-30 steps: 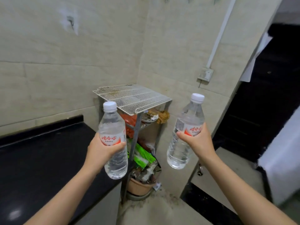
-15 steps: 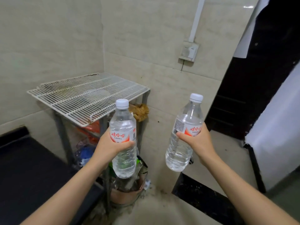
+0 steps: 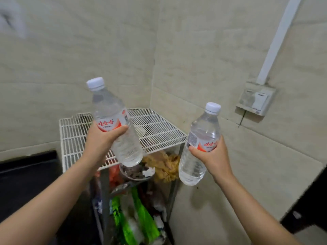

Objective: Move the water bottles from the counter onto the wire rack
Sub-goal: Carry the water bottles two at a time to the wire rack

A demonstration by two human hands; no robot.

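Two bottles aloft. Left hand (image 3: pixel 100 141) fingers curled round the tilted left bottle (image 3: pixel 113 110) over the wire rack (image 3: pixel 159 129); right hand (image 3: pixel 213 157) fingers round the right bottle (image 3: pixel 203 131), just beside the rack.

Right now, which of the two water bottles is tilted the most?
The left-hand bottle, seen against the wire rack: its cap leans far left. The right-hand bottle is nearly upright.

White wire rack (image 3: pixel 159 131) in the tiled corner, black counter (image 3: pixel 26 174) just left of it.
On its lower shelves I make out a tan cloth (image 3: pixel 164 167), green packets (image 3: pixel 145 218) and what may be a bowl (image 3: pixel 134 172).
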